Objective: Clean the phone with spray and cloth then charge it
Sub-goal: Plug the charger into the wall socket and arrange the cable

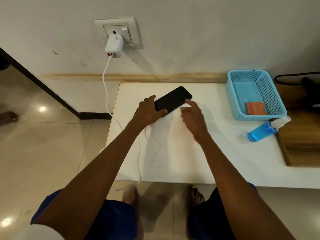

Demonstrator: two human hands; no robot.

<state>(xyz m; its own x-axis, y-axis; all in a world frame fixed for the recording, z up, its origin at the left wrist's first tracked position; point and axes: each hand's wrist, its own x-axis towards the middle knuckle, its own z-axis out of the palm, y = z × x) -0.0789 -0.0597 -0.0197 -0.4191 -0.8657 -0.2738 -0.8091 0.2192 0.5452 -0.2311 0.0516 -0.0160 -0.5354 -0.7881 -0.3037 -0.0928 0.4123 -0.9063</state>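
Left hand (147, 111) clamped on the near-left end of the phone (173, 100), thumb over the screen edge, fingers curled round the far side. Right hand (192, 115) loose and holding nothing, fingers relaxed, forefinger reaching toward the phone's right long edge, just short of touching or barely so; blur prevents telling which.

Phone flat on the white bench (225, 153), screen up and dark, long axis running from 7 o'clock to 1 o'clock, the 7 o'clock end under the left hand. Left hand plainly the nearer and already in control; right hand just beside, at 4 o'clock of the phone.

White cable (139, 160) trailing from beneath the left wrist toward 6 o'clock, off the bench's near edge, then back up at 11 o'clock to the charger (114, 45) in the wall socket. Plug end hidden by the left hand, so whether seated in the phone cannot be told.

Out at 3 o'clock, well apart: blue basket (277, 101) with an orange cloth (255, 108) inside, and a blue spray bottle (263, 131) lying just below the basket, near the bench's right edge.

Judgement: cleaning gear set aside, charging step likely in hand. Bare bench all round the phone; left bench edge close at 9 o'clock.
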